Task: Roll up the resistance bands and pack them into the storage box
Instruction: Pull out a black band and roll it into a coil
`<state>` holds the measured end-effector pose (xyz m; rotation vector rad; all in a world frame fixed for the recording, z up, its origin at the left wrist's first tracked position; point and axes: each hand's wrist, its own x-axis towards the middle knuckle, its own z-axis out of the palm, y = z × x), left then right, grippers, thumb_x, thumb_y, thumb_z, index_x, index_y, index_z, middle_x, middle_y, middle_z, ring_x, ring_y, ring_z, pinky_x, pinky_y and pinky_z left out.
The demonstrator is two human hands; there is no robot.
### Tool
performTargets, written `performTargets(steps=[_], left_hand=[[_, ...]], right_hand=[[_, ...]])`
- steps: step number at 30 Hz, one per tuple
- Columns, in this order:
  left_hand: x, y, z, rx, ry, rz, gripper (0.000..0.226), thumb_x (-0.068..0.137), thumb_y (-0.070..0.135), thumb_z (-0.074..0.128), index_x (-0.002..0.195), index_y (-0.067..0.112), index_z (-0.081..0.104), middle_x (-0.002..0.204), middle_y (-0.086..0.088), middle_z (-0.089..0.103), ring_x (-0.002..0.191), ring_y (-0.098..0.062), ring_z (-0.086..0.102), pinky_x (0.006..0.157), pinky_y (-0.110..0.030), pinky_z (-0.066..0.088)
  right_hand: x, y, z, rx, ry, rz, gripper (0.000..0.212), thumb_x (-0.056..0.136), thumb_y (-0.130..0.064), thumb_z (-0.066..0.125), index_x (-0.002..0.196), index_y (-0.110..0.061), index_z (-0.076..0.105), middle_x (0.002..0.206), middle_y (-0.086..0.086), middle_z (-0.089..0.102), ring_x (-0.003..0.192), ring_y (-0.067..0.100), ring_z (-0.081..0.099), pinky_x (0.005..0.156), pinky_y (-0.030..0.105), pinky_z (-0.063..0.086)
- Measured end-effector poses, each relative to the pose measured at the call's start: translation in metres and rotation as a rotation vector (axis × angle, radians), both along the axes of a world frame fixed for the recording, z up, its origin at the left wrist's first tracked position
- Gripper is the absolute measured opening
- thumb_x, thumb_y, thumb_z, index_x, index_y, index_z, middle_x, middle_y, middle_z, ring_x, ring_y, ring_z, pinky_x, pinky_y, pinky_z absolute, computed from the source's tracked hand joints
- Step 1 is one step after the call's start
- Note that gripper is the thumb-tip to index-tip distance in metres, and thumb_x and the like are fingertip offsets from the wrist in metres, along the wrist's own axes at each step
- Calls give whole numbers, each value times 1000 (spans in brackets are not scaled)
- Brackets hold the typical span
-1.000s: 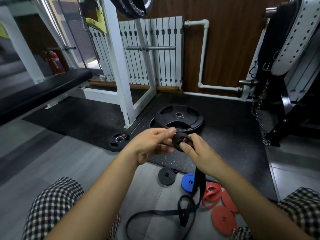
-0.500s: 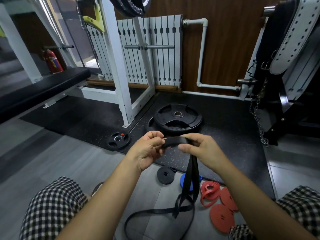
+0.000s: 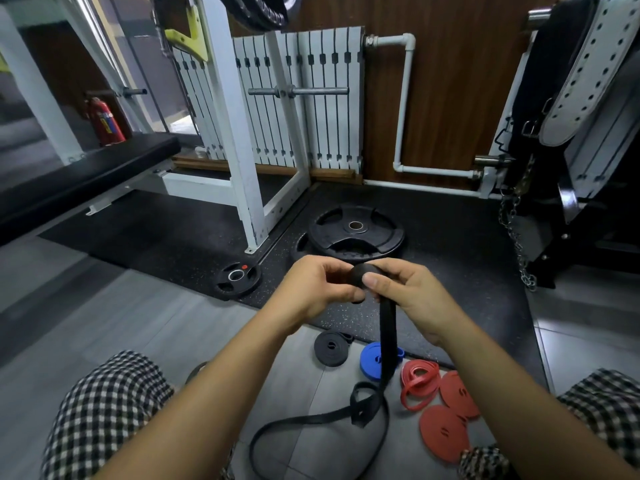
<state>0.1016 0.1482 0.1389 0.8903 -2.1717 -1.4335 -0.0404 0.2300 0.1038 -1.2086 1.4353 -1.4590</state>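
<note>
- Your left hand [image 3: 313,289] is up in front of you, fingers curled in and pinching the left side of a tight black roll [image 3: 359,271].
- Your right hand [image 3: 412,296] clamps the same roll from the other side, thumb pressed across its near face.
- That roll is the wound-up end of the black resistance band [image 3: 386,337]. It hangs in the air between both hands, out over the near edge of the rubber mat [image 3: 450,244].
- From the roll, the band's flat tail drops straight down between your forearms.
- Down on the grey floor [image 3: 138,323] the tail kinks into a small twisted loop, then sweeps out in a wide slack curve between your knees.
- Look past the tail: a rolled black band [image 3: 330,348] lies on the floor just to its left, and a rolled blue band [image 3: 369,362] sits right behind it, partly covered by the tail.
- To the right there's a loose red band [image 3: 417,382] in a folded bundle, with two flat red rolls [image 3: 443,433] close together just beside it.
- Further out on the mat, a large weight plate [image 3: 356,230] lies flat, and a small weight plate [image 3: 237,277] sits to its left, near the foot of the white rack [image 3: 235,133].
- Your checked shorts [image 3: 104,403] fill both lower corners.
</note>
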Motion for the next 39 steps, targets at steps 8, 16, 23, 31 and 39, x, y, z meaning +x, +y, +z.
performTargets(steps=[8,16,23,31,39], left_hand=[[2,4,-9,332,322,152,21,74,-10,65,80,10,67,60,6,68,58,-3,64,56,-12,49],[-1,12,-16,755,616,285,17,80,-11,55,82,4,61,65,-2,71,61,-11,69,59,-18,56],[-4,13,-24,856,586,252,21,82,-10,53,99,1,60,82,-10,68,66,-13,70,65,-20,58],[-4,4,-6,455,332,190,21,83,-6,56,103,-4,63,72,-4,70,60,-9,67,57,-15,54],[-33,36,-15,1191,956,250,24,85,-5,47,75,-7,70,80,-22,70,66,-23,71,55,-25,58]], right_hand=[[9,0,0,-42,-133,-61,17,83,-10,60,92,-23,67,65,-12,65,64,0,56,67,15,49],[14,0,-7,-34,-161,-64,22,80,-7,64,100,-14,68,80,-10,72,81,-1,66,71,11,49],[6,4,-6,4,195,-100,11,84,-14,63,93,-21,66,87,-4,60,77,2,58,69,6,44],[1,6,-1,6,302,-131,15,83,-14,65,91,-27,66,97,6,61,89,15,59,80,22,46],[14,5,0,-223,-255,-246,21,68,-20,66,89,-21,70,102,11,67,95,12,64,81,18,51]])
